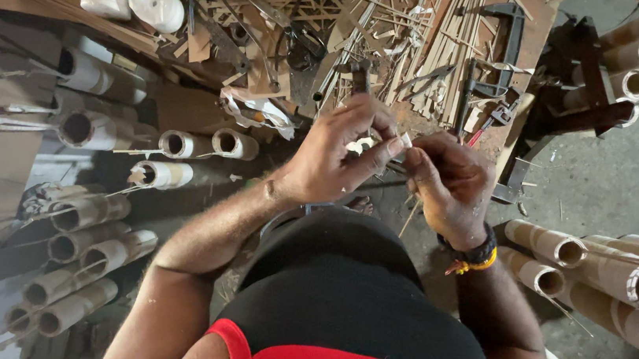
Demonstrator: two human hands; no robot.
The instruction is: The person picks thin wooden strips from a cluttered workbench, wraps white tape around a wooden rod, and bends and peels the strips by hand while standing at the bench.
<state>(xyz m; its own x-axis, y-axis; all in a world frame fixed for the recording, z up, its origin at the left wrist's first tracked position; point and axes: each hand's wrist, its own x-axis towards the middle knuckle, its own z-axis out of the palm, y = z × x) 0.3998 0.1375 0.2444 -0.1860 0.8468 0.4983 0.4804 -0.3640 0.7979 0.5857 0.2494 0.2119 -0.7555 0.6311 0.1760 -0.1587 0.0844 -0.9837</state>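
**Both hands closed on a small white piece above the counter**

Your left hand [335, 156] and right hand [446, 181] meet just in front of the counter [524, 35]. Each grip is pinched nearly shut on a small white piece [405, 139], held between the fingertips. A thin stick [409, 218] hangs below the right hand. Cardboard tubes [610, 273] lie well right of the counter.

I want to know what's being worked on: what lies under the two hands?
Below the left hand and right hand lie thin wooden strips and a metal clamp on the workbench; the patch directly beneath the hands is covered.
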